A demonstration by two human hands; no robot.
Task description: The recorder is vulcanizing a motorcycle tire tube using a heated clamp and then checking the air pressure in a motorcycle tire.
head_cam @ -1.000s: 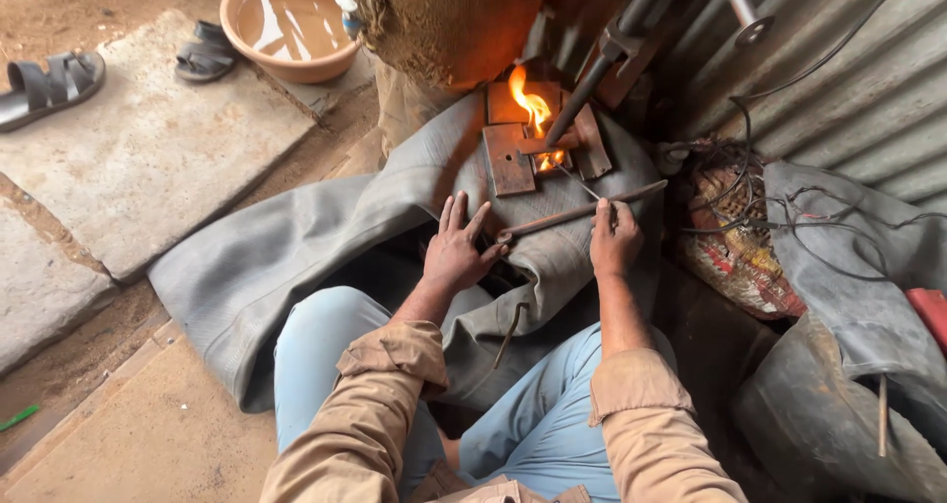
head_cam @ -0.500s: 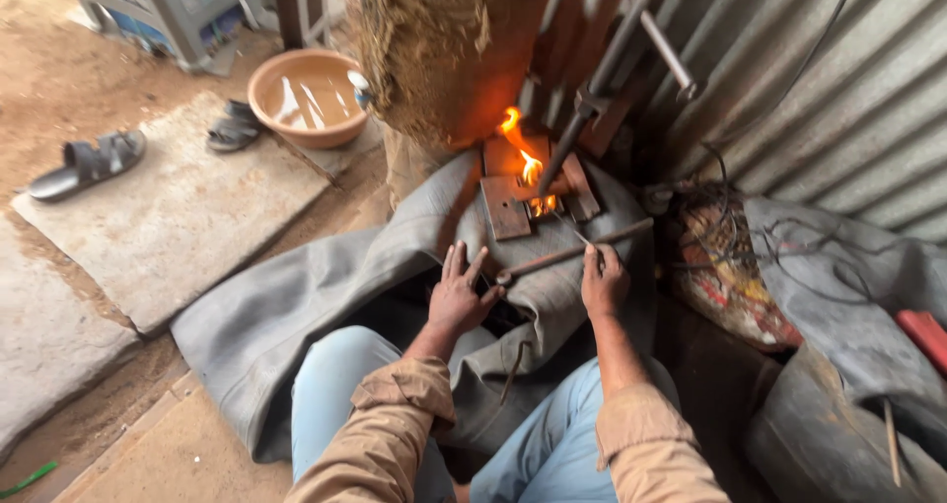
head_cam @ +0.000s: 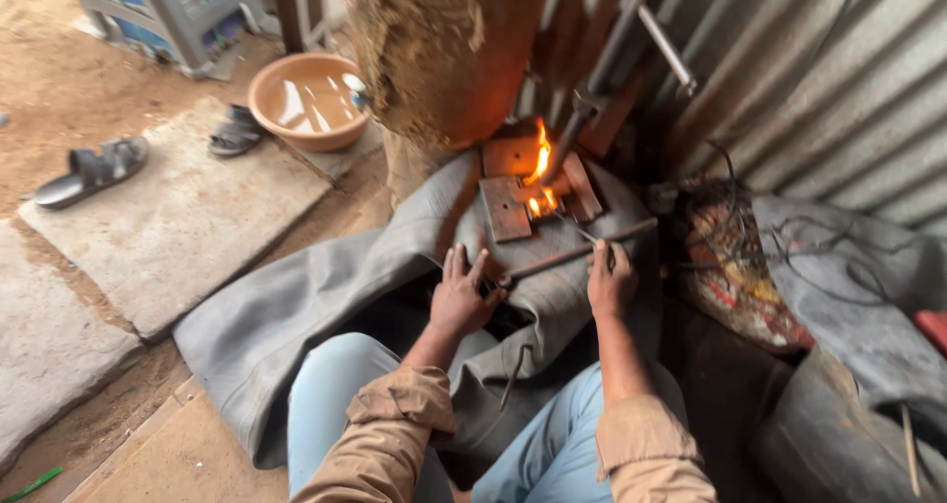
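My left hand (head_cam: 462,294) rests on a grey cloth (head_cam: 296,316), fingers spread, touching the near end of a long metal rod (head_cam: 582,251). My right hand (head_cam: 610,281) is closed around a thin metal tool (head_cam: 584,235) whose tip points at the small fire (head_cam: 539,163). The flames burn among several brick pieces (head_cam: 505,207) just beyond both hands. My legs in light blue trousers lie below.
A clay-coloured basin (head_cam: 308,99) with water stands at the upper left, with sandals (head_cam: 94,168) on stone slabs (head_cam: 168,227). Corrugated metal wall (head_cam: 838,89) at right. Tangled wires and rags (head_cam: 740,256) lie to the right. A metal pipe (head_cam: 602,79) slants into the fire.
The view has shifted, so the scene sits lower and more left. Both hands stay by the rod; the left hand has drawn slightly nearer the right.
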